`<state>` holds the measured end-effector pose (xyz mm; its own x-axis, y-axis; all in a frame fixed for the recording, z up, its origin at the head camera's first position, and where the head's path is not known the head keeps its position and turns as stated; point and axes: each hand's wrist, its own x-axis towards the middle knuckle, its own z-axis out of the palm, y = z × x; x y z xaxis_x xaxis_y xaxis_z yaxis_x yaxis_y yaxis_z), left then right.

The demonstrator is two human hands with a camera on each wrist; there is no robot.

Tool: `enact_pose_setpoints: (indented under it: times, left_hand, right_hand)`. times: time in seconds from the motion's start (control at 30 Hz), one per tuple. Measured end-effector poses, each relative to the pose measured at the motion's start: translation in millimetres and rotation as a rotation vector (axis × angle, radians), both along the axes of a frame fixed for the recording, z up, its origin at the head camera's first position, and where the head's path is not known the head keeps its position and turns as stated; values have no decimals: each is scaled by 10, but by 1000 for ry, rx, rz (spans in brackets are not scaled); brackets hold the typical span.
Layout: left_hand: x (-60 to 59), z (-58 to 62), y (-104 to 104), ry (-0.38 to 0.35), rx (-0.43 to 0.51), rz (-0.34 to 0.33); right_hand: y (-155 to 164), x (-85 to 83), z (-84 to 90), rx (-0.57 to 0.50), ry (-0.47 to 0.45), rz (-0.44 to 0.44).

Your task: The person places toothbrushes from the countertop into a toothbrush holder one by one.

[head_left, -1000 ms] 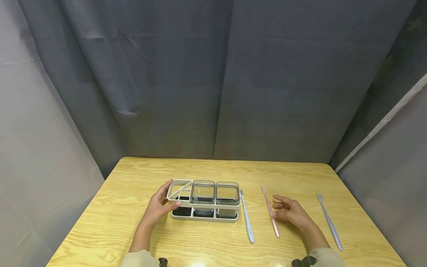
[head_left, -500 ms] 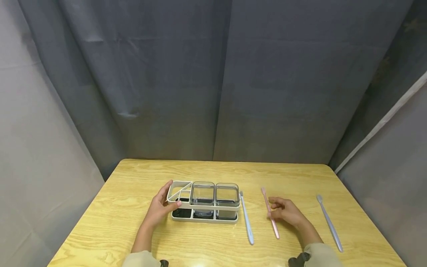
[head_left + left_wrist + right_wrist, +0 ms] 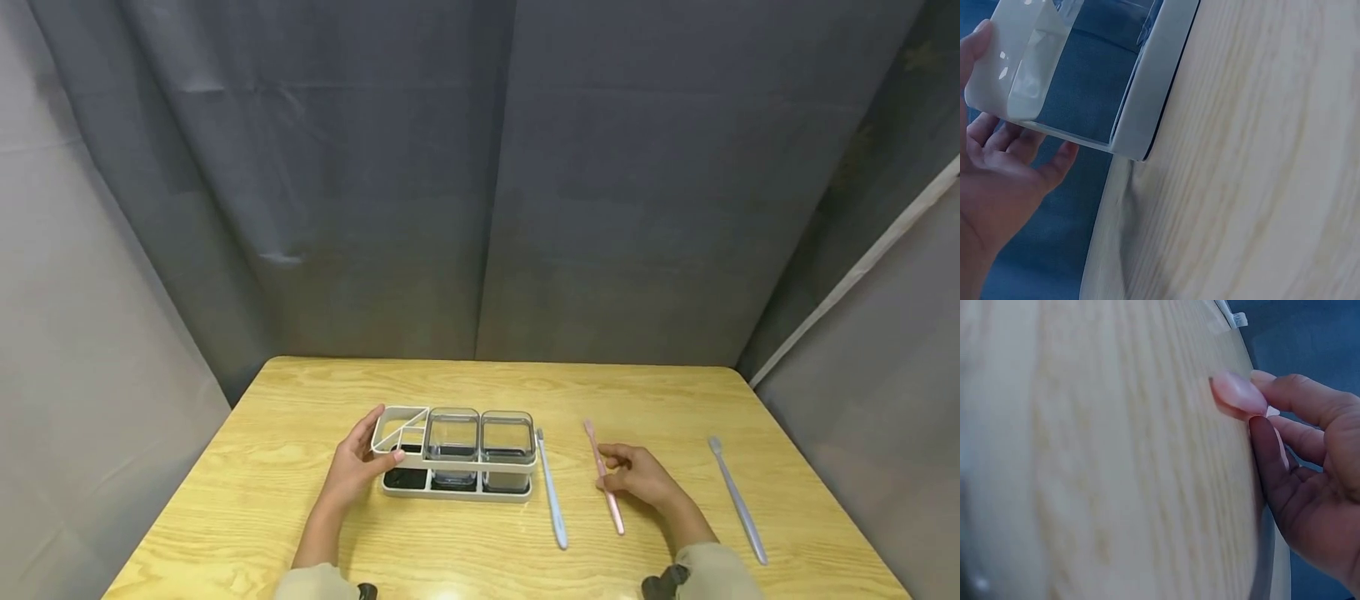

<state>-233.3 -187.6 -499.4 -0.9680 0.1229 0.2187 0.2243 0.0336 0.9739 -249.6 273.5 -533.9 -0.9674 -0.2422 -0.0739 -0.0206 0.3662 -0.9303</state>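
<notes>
Left hand (image 3: 351,468) curled on white rack (image 3: 455,454) end, right hand (image 3: 637,476) pinching slim pink toothbrush (image 3: 603,476), bare woodgrain counter (image 3: 465,550) near edge

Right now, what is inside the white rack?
The white plastic rack holds two clear square cups. Its left compartments look empty, though their floor is partly covered by the left hand.

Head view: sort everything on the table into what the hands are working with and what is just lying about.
In hand:
- white plastic rack with two clear square cups, held at its end by the left hand
- slim pink toothbrush, pinched by the right hand

Lying about:
- pale blue toothbrush
- grey toothbrush
- wooden table
</notes>
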Motion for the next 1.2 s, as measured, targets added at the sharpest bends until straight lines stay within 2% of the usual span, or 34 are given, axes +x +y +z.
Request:
enact_pose_setpoints:
  times: [0.2,0.37,0.6,0.73,1.0,1.2]
  left_hand:
    - [-24,7,0,-6,-4,10]
    - [-42,2,17,-7,36,-6]
    - [-30,-14,21,-6,45,-11]
    - [-21,-18,5,-7,24,6]
    - [-11,-8,8,-7,-10,25]
    - [6,81,3,3,6,3]
  right_hand:
    - [-56,-21,39,67,25,-44]
    - [-141,7,136,48,-45,-93]
    - [-159,76,243,36,-140,-47]
    - [-164,101,250,23,-160,-34]
    - [-160,106,261,-126,-161,-3]
    - [-199,120,350,-190,-139,-6]
